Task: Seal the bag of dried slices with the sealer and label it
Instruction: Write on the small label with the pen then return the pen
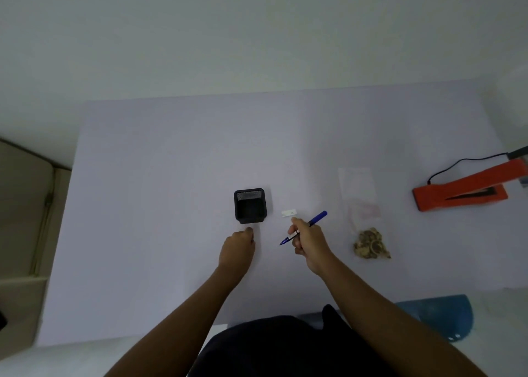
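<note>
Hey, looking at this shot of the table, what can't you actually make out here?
- Head view: any writing on the small white label is too small to read.
- Whether the clear bag is sealed: its top is too faint.
- The orange sealer is cut off by the right edge.
- What the left hand pinches, if anything: its fingers hide it.
- The pen in the right hand: its middle is covered.

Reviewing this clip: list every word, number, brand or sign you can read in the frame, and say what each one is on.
None can be read.
White label on the table: a faint grey mark, too small to read.
Clear bag of dried slices: faint pink printing, too blurred to read.
Blue pen, held in the right hand: no legible text.
Orange sealer and black mesh holder: no text visible.
</note>
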A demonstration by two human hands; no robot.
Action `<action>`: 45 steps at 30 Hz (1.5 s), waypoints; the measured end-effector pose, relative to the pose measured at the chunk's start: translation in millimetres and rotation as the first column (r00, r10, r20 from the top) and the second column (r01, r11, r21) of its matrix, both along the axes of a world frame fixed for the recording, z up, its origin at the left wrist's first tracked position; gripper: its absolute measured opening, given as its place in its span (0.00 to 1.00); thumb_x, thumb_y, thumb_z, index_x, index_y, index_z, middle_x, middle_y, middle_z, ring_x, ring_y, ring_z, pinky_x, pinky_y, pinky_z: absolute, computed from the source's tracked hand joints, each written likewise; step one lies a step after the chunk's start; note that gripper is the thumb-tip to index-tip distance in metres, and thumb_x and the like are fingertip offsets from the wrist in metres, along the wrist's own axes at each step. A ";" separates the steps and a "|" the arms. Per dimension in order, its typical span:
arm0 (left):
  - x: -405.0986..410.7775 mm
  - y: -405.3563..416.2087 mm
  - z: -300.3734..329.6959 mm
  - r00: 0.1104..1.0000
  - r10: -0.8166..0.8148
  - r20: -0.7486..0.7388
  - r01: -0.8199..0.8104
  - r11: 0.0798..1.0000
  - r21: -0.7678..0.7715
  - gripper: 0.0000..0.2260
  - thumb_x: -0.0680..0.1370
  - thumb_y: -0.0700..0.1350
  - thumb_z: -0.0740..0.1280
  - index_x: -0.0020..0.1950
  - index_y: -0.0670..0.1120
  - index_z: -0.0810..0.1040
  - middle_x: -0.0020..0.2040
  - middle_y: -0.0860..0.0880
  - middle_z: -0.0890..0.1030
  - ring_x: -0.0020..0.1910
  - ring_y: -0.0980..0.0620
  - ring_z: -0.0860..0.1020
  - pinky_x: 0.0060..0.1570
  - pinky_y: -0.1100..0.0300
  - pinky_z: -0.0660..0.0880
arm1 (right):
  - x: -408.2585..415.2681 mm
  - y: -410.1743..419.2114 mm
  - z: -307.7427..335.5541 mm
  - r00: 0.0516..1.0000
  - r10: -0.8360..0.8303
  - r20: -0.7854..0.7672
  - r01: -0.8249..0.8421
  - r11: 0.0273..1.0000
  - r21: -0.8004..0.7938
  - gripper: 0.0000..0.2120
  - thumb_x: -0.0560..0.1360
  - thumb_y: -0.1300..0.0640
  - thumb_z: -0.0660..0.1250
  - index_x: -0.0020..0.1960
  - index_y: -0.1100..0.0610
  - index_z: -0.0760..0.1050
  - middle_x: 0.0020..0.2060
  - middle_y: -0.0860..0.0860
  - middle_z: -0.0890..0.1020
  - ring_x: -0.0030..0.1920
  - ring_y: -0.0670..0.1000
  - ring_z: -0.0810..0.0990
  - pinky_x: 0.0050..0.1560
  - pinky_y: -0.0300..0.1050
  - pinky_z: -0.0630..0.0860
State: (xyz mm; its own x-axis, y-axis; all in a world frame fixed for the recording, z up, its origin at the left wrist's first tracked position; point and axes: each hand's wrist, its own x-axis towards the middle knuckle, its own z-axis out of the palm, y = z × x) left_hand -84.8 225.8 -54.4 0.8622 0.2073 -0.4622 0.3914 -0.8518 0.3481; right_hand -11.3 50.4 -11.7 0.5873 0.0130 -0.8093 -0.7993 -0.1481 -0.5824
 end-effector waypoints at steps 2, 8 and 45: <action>-2.7 2.1 -9.9 1.000 -0.013 -0.019 0.013 1.000 0.022 0.06 0.81 0.40 0.61 0.46 0.42 0.75 0.41 0.44 0.82 0.38 0.45 0.80 0.41 0.51 0.80 | -5.3 -4.7 -2.9 1.000 0.004 -0.007 -0.004 1.000 -0.013 0.18 0.80 0.51 0.64 0.36 0.60 0.77 0.24 0.53 0.71 0.24 0.47 0.67 0.25 0.39 0.65; -6.2 3.0 -17.1 1.000 -0.009 -0.017 0.010 0.999 0.049 0.07 0.81 0.43 0.61 0.48 0.43 0.78 0.45 0.45 0.82 0.40 0.47 0.80 0.41 0.56 0.78 | -5.6 -17.7 -7.2 1.000 -0.014 0.001 0.014 1.000 -0.016 0.18 0.80 0.52 0.65 0.35 0.60 0.78 0.24 0.53 0.70 0.24 0.48 0.66 0.23 0.39 0.63; 65.4 -89.5 -22.8 0.974 -0.217 0.063 0.204 0.964 0.172 0.06 0.79 0.42 0.67 0.55 0.47 0.79 0.51 0.48 0.80 0.47 0.50 0.78 0.47 0.56 0.77 | 32.8 -37.0 -38.2 0.939 0.192 0.285 -0.161 0.979 -0.129 0.10 0.81 0.50 0.63 0.51 0.54 0.80 0.37 0.50 0.82 0.34 0.48 0.78 0.41 0.43 0.75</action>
State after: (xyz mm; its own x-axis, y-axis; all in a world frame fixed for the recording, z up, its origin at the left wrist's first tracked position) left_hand -19.3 136.4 -77.2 0.9274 0.0840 -0.3645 0.1736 -0.9598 0.2206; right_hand 21.4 13.4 -49.8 0.7951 0.0642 -0.6030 -0.5501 -0.3423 -0.7617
